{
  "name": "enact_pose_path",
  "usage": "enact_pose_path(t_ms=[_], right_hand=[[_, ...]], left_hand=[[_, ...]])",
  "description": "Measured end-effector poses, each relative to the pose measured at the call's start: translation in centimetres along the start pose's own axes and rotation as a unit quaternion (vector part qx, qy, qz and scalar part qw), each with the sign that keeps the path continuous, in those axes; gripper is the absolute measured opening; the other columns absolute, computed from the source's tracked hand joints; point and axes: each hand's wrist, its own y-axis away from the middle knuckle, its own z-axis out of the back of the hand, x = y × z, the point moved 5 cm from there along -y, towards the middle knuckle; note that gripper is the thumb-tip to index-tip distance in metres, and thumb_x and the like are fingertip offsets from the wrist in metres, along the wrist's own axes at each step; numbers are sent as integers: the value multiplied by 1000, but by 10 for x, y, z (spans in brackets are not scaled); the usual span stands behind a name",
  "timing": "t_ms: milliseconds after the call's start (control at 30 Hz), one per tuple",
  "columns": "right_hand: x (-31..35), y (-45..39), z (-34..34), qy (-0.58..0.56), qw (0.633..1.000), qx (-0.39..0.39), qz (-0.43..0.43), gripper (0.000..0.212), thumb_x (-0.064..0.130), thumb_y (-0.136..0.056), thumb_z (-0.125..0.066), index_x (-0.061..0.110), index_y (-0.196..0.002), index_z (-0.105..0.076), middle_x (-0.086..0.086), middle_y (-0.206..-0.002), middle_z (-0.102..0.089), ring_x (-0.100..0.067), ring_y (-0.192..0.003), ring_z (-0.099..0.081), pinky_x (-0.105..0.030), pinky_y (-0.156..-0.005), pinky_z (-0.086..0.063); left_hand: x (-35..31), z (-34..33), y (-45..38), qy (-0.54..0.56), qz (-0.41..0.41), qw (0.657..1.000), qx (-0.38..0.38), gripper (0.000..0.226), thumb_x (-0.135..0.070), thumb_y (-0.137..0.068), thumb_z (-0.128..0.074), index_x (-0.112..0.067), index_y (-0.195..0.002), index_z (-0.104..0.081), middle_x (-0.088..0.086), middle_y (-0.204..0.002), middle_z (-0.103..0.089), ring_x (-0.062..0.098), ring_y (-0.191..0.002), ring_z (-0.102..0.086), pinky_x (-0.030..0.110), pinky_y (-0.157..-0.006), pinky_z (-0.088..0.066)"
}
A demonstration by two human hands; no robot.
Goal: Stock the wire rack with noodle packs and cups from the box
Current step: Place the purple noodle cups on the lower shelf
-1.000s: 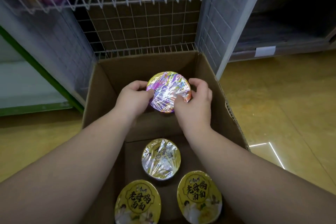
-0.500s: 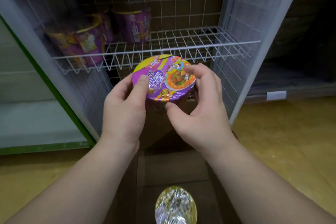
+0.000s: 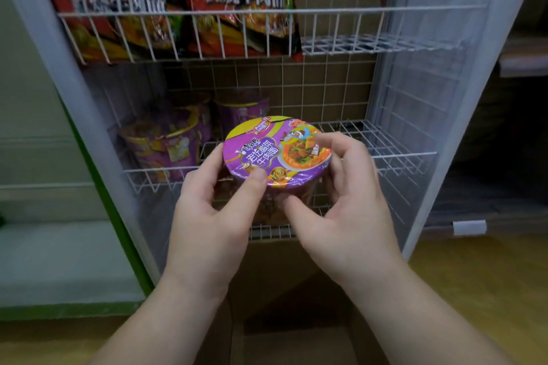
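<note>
Held cup: a purple-lidded noodle cup [image 3: 277,151] sits at picture centre, upright with its lid tipped toward the camera, in front of the middle shelf's front rail.
Left hand [image 3: 213,216]: at 7 o'clock of the cup; thumb curled over the lid's near edge, fingers wrapped round the cup's left side, gripping it.
Right hand [image 3: 347,210]: at 4 o'clock of the cup; thumb pressed under the lid against the cup wall, fingers curled over the lid's far right rim, gripping it too.
Wire rack [image 3: 394,154]: white, fills the upper picture, with pale mesh side panels.
Middle shelf: purple noodle cups [image 3: 166,142] stand at 9 o'clock of the held cup, with more behind them at 11 o'clock; they are blurred. The shelf's wire at 3 o'clock is bare.
Top shelf: two red noodle packs [image 3: 178,3] stand upright at 11 to 12 o'clock, behind the front rail.
Box [image 3: 281,305]: brown cardboard, at 6 o'clock below the hands; its inside is dim.
Floor [image 3: 480,290]: yellowish, at 4 o'clock.
</note>
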Motion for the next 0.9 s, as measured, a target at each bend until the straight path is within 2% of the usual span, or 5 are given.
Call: enact_pose_path(t_ms=[200, 400, 533, 667, 900], right_hand=[[5, -29, -9, -56, 998, -24, 29, 66, 25, -77, -86, 39, -131, -51, 0, -142, -54, -17, -131, -58, -38, -101, -54], [15, -57, -23, 7, 996, -54, 68, 60, 20, -78, -86, 37, -127, -56, 13, -143, -42, -8, -141, -46, -22, -108, -44], [8, -74, -38, 55, 997, -35, 45, 57, 21, -81, -84, 35, -129, -55, 12, -146, -39, 24, -130, -32, 6, -93, -32], [-7, -91, -54, 77, 997, 4, 4, 48, 26, -85, -82, 35, -125, -57, 9, -148, -36, 41, -112, -22, 12, -83, -26], [-22, -120, -74, 61, 998, 6, -32, 42, 24, -86, -81, 36, -119, -58, 8, -145, -35, 4, -123, -39, 2, -92, -36]], left_hand=[[-3, 12, -27, -7, -18, 1000, 6, 65, -47, -83, -76, -39, -145, -61, -6, -144, -64, 16, -135, -60, 47, -110, -50], [-6, 14, -50, -26, -15, 999, 11, 65, -47, -83, -73, -52, -145, -54, -12, -144, -62, 11, -133, -60, 43, -108, -52], [-1, 13, -68, -46, 15, 999, 16, 68, -52, -80, -74, -53, -144, -53, -16, -142, -62, 8, -130, -61, 44, -108, -52], [6, 13, -89, -83, 63, 995, 12, 51, -46, -83, -77, -55, -130, -59, -26, -121, -71, -3, -112, -67, 40, -101, -57], [28, 19, -115, -116, 91, 989, -5, 61, -50, -78, -81, -49, -135, -58, -23, -119, -72, 1, -111, -69, 38, -98, -58]])
